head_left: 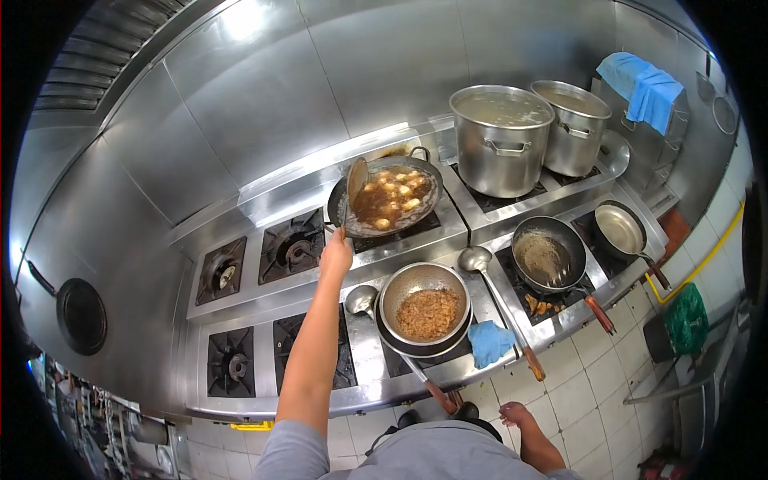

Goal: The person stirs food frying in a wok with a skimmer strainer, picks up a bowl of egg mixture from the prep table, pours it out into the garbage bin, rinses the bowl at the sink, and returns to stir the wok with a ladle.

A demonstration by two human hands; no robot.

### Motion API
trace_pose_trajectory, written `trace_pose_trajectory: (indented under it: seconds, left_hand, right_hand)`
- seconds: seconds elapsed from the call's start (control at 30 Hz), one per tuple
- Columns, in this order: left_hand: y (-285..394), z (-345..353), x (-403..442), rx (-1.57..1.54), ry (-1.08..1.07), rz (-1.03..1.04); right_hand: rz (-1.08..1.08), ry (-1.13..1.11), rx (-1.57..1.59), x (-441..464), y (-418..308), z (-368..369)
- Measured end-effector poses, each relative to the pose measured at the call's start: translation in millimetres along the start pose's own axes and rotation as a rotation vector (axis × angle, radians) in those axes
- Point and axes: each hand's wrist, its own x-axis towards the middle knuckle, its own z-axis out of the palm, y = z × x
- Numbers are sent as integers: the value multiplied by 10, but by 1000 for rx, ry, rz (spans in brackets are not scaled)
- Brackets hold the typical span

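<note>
My left hand (336, 254) is closed around the handle of a wide, round skimmer (358, 182). The skimmer's head stands tilted at the left side of a large wok (438, 186). Inside the wok, pale round pieces of food (394, 194) sit in bubbling brown liquid. Low at my right side hangs my right hand (518, 414), its fingers loosely bent and apart, with nothing visible in them. Nearer to me, a metal bowl (387, 290) of browned, crumbly food rests on a pan (400, 346) with a wooden-ended handle.
Two tall stockpots (500, 164) (578, 144) of liquid stand at the back right. Two ladles (362, 299) (475, 258) and a blue cloth (490, 344) lie around the bowl. A frying pan (552, 252) and a small pot (620, 228) sit on the right burners.
</note>
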Motion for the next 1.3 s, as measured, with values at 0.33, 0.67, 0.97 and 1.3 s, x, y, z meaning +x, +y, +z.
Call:
trace_pose_trajectory:
  seconds: [0.33,0.67,0.97,1.3]
  left_hand:
    - [213,129,165,89,-82,-17]
    - [289,262,251,124,-80,91]
    - [423,243,258,142,-85,210]
    - [466,-14,129,304,-38,436]
  right_hand:
    - [-19,5,60,-4,86,8]
    - [12,0,76,-121,102,26]
    - [-9,10,58,-102,17,26]
    - [-14,1,53,-3,46,32]
